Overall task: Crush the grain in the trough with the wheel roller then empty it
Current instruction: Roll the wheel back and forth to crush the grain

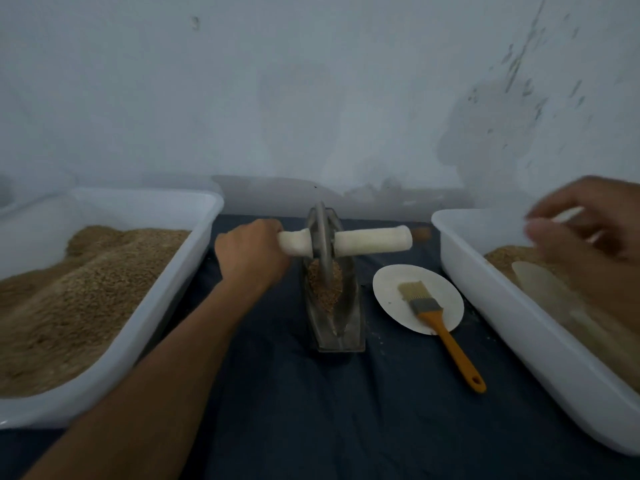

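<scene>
A narrow metal trough [349,320] stands on the dark cloth in the middle, holding brown grain [325,282]. The metal wheel roller [322,237] sits upright in the trough at its far end, with white handles out to both sides. My left hand [254,252] grips the left handle. The right handle [374,240] is free. My right hand [581,223] is blurred above the right tub, its fingers around a pale thing that I cannot make out.
A white tub [145,327] heaped with grain fills the left side. Another white tub [519,317] on the right holds grain and a pale scoop [540,282]. A white plate [391,289] with an orange-handled brush [440,323] lies between trough and right tub. A wall stands close behind.
</scene>
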Tool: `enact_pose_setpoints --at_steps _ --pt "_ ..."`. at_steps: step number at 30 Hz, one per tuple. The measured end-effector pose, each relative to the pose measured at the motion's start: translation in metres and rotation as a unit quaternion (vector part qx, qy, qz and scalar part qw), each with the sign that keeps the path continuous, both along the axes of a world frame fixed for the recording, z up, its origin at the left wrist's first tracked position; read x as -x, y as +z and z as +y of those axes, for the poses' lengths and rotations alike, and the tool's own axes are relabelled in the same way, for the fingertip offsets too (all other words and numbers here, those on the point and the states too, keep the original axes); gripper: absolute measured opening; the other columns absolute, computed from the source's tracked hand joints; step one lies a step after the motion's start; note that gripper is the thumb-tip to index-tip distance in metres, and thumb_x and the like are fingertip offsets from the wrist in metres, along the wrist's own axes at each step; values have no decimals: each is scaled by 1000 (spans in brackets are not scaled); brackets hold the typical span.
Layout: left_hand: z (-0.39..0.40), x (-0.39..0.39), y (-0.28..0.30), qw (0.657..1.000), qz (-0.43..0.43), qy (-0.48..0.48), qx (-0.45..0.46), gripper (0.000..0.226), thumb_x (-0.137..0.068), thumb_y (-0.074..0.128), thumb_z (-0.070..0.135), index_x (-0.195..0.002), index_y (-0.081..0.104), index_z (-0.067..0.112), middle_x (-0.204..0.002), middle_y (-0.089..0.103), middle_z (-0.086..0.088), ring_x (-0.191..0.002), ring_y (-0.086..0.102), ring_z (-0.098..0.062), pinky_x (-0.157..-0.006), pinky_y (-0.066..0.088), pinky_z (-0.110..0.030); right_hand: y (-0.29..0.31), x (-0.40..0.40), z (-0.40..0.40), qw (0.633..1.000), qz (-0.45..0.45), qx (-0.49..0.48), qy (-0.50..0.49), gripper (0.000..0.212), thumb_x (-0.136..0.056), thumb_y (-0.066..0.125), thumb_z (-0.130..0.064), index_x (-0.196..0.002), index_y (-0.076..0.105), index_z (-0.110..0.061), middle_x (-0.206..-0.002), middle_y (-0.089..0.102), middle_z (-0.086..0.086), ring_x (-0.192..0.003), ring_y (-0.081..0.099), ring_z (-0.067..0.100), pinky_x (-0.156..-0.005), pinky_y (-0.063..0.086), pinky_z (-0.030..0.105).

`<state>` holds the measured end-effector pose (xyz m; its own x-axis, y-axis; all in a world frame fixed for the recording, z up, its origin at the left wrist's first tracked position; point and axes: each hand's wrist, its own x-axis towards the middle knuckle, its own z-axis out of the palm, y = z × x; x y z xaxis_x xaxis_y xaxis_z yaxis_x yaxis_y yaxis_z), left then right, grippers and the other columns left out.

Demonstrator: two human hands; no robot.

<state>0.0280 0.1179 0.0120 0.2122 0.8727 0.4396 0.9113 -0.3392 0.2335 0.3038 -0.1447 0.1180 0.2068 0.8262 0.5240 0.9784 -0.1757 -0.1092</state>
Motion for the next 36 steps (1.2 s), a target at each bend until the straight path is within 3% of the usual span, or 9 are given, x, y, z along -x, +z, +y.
enact_pose_setpoints --at_steps 1,3,7,10,15,17,19,26,36 --pt "-2 0 -1 1000 2 1 -6 9 -81 63 31 -87 56 34 -82 61 7 -82 63 -23 -70 39 -32 3 33 8 999 29 -19 21 25 -92 36 -69 -104 52 -54 -78 64 -31 -58 63 -1 -53 54 31" --pt "-5 1 -2 1000 7 5 -15 10 -81 63 32 -90 58 34 -80 60 7 -81 63 -22 -69 38 -32 -4 82 29 994 -12 -58 88 21 -91 44 -51 -111 49 -50 -83 63 -29 -67 62 -2 -59 53 29" --pt "-10 6 -5 1000 5 2 -31 11 -78 64 31 -87 59 32 -77 60 8 -80 63 -21 -67 39 -33 -33 96 93 988 -57 117 86 59 -91 59 -19 -144 33 -28 -136 46 -3 -117 47 20 -97 45 37" --pt "-9 10 -8 1000 7 4 -28 10 -77 63 31 -85 56 32 -71 50 11 -76 60 -18 -64 34 -32 -58 88 130 973 -66 197 97 67 -89 64 -19 -147 32 -26 -143 40 -1 -129 39 22 -113 30 40" --pt "-10 0 -18 998 46 -4 -44 14 -81 65 29 -92 57 32 -84 60 9 -78 57 -15 -67 30 -32 -87 73 173 972 -62 197 109 26 -88 61 -26 -111 47 -26 -111 57 -1 -100 57 25 -95 45 44" --pt "-8 -6 -19 995 79 -15 -61 16 -81 66 28 -93 55 30 -90 62 8 -81 58 -16 -66 27 -33 -98 68 184 969 -78 198 123 28 -88 63 -25 -109 45 -24 -105 60 0 -90 59 22 -72 42 32" --pt "-5 -8 -18 991 108 -21 -77 17 -81 66 28 -94 54 29 -91 61 7 -81 58 -17 -67 26 -33 -106 65 191 972 -87 184 118 33 -86 65 -22 -109 42 -22 -104 60 1 -87 59 22 -63 34 30" --pt "6 -9 -21 980 162 -38 -111 26 -81 68 29 -97 47 26 -92 60 5 -80 60 -17 -67 27 -31 -113 58 211 981 -90 140 99 39 -80 71 -17 -104 40 -18 -107 54 4 -91 58 26 -67 33 33" --pt "35 -29 -10 977 178 -19 -117 13 -89 62 25 -98 52 24 -94 62 3 -84 61 -19 -69 29 -31 -112 41 259 984 -46 145 94 38 -80 75 -14 -106 46 -13 -114 53 10 -99 55 26 -68 32 31"
